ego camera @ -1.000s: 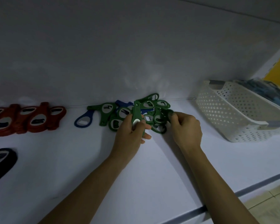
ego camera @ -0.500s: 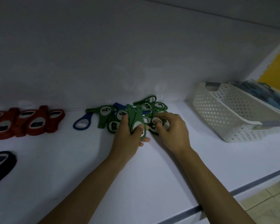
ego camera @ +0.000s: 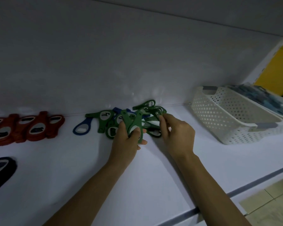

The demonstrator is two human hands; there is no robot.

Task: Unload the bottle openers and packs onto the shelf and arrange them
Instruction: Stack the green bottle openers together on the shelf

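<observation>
White perforated basket (ego camera: 227, 119) holds blue packs (ego camera: 260, 98) — green openers (ego camera: 138, 120) nearby.

head view: worn on the head, faces forward and down, close over the white shelf (ego camera: 72, 168)
shared views: one only

- My left hand (ego camera: 126, 141): bare, slim-fingered; nails look short where they show.
- My right hand (ego camera: 178, 136): bare, same slim build; knuckles and back plainly seen.
- My left forearm (ego camera: 88, 193): bare from the wrist to the bottom edge of the view; slender and smooth.
- My right forearm (ego camera: 211, 185): bare likewise, wrist to bottom edge; slender.
- Light is dim, so finer detail of nails and skin cannot be told.
</observation>
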